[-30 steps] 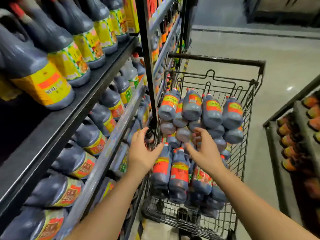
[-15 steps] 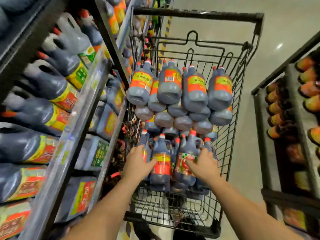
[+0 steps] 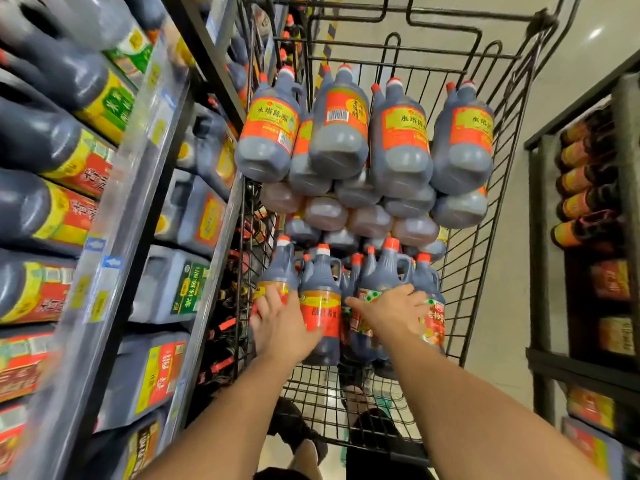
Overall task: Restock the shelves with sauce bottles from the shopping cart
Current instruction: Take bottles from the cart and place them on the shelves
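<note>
Shelves blurry, R hand grip unclear

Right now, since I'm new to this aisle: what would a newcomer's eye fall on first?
A heap of dark sauce jugs with orange-and-yellow labels fills the far end of the black wire shopping cart. Nearer, the left hand and right hand rest on upright red-capped sauce bottles, with crowded metal shelves at left.

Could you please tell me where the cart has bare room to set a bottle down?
Only the wire floor at the cart's near end, in front of the upright bottles, is free. The far end is crowded with stacked bottles.
</note>
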Demonstrator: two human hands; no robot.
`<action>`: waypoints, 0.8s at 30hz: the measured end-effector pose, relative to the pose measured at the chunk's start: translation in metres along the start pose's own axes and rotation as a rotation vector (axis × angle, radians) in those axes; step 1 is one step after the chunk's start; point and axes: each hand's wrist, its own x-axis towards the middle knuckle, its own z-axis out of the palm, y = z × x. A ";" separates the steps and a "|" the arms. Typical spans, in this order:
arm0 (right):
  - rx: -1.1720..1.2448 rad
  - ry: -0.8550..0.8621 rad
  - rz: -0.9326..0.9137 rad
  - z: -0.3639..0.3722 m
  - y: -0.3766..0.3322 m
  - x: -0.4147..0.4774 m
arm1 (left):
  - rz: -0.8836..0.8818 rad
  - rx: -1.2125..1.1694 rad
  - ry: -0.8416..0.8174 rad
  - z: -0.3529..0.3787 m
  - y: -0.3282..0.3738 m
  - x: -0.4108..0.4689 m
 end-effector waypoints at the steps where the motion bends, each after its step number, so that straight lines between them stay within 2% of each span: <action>1: 0.016 0.007 0.029 0.002 -0.003 0.001 | -0.002 0.014 0.007 0.002 0.000 0.000; 10: 0.019 0.103 0.072 0.014 -0.009 0.003 | -0.045 0.075 0.001 0.012 0.005 0.005; 16: 0.032 0.040 0.015 0.010 -0.003 0.005 | -0.050 0.057 -0.015 0.015 0.016 0.008; 20: 0.095 0.056 -0.142 0.012 0.009 -0.005 | -0.030 -0.029 -0.092 0.020 0.025 0.010; 24: 0.412 0.002 -0.405 0.006 0.027 -0.009 | -0.073 -0.145 -0.189 0.023 0.039 0.010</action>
